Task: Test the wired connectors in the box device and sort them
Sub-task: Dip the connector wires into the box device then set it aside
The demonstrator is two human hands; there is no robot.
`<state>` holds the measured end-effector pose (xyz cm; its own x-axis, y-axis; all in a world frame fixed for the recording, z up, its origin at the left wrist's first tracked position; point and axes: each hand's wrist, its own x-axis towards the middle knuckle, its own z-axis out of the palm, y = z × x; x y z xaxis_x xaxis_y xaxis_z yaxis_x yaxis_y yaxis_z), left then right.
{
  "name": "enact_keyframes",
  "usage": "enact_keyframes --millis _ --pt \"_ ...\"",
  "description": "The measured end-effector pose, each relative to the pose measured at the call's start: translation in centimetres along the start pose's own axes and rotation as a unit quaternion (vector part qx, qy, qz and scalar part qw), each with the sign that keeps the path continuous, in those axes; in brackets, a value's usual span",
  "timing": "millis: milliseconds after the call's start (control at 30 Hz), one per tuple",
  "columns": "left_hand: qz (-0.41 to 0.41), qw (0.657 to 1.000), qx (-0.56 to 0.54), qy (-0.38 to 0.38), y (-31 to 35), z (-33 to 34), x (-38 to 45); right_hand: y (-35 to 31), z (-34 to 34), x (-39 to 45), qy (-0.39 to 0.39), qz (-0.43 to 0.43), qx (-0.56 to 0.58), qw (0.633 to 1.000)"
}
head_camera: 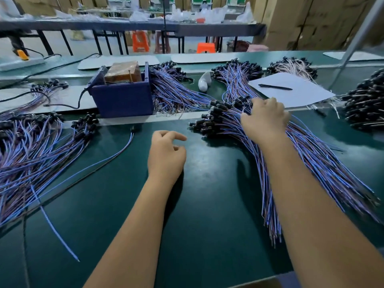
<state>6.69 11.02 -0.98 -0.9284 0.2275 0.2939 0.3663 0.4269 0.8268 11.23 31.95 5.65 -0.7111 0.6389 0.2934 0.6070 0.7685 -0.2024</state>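
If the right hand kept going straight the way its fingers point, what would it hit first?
The right hand already reaches into the bundle of wired connectors; beyond lies the white paper sheet with the pen, probably next, though depth is unclear.

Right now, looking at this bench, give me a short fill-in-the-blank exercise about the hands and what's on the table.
1. The right hand reaches into the pile of wired connectors while the ____ hand holds nothing.
2. A black ____ lies on the white paper.
3. The box device is dark ____.
4. The table surface is ____.

Missing words: left; pen; blue; green
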Motion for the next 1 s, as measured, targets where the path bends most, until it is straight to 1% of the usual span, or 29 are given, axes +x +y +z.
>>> enact_keyframes --millis 100,167,200,233,300,333,367,400,467,533,600,667,733,800,833,900,967,1000 --pt "-0.023 0.992 0.106 0.072 -0.8 -1.4 0.5 -4.1 1.4 -2.3 0.048 -0.063 0.052 0.995" --pt "-0.063 0.976 0.162 0.133 -1.7 -3.2 1.1 -7.2 2.6 -4.1 0.046 -0.125 0.091 0.987" --pt "-0.088 0.967 0.187 0.149 -2.4 -4.2 1.3 -8.8 3.2 -4.9 0.028 -0.153 0.118 0.981" --pt "-0.115 0.959 0.211 0.150 -3.1 -5.2 1.5 -10.4 4.0 -5.7 -0.004 -0.174 0.152 0.973" --pt "-0.159 0.946 0.248 0.137 -4.3 -6.6 1.7 -13.1 5.6 -7.2 -0.111 -0.187 0.206 0.954" --pt "-0.173 0.943 0.250 0.137 -4.8 -7.0 1.7 -14.2 6.4 -8.0 -0.160 -0.182 0.206 0.948" --pt "-0.179 0.943 0.243 0.143 -5.1 -7.3 1.7 -15.1 7.2 -8.6 -0.183 -0.182 0.180 0.949" --pt "-0.177 0.944 0.236 0.150 -5.3 -7.3 1.7 -15.6 7.9 -9.1 -0.178 -0.192 0.138 0.955" --pt "-0.167 0.945 0.242 0.146 -5.4 -7.2 1.8 -16.1 8.5 -9.6 -0.136 -0.210 0.086 0.964" --pt "-0.168 0.937 0.285 0.115 -5.5 -7.0 2.2 -16.1 8.7 -9.2 -0.121 -0.205 0.088 0.967" --pt "-0.177 0.924 0.328 0.081 -5.4 -6.7 2.5 -15.8 8.7 -8.8 -0.116 -0.192 0.118 0.967" --pt "-0.169 0.923 0.340 0.062 -5.3 -6.4 2.7 -15.4 8.7 -8.7 -0.110 -0.207 0.145 0.961" --pt "-0.152 0.928 0.336 0.051 -5.2 -6.0 2.7 -15.4 8.7 -9.0 -0.094 -0.262 0.150 0.949" --pt "-0.128 0.938 0.321 0.033 -5.0 -5.7 2.8 -15.6 8.8 -9.1 -0.060 -0.318 0.119 0.939" --pt "-0.115 0.946 0.303 0.028 -5.0 -5.6 2.9 -15.7 8.8 -9.1 -0.042 -0.332 0.097 0.938" --pt "-0.099 0.966 0.234 0.045 -4.9 -5.6 2.9 -15.6 8.5 -9.1 -0.010 -0.328 0.076 0.942" --pt "-0.095 0.983 0.131 0.091 -4.6 -5.7 2.8 -15.4 8.3 -9.0 0.001 -0.317 0.065 0.946" --pt "-0.098 0.985 0.079 0.119 -4.4 -5.7 2.8 -15.3 8.2 -9.0 -0.001 -0.310 0.065 0.949"
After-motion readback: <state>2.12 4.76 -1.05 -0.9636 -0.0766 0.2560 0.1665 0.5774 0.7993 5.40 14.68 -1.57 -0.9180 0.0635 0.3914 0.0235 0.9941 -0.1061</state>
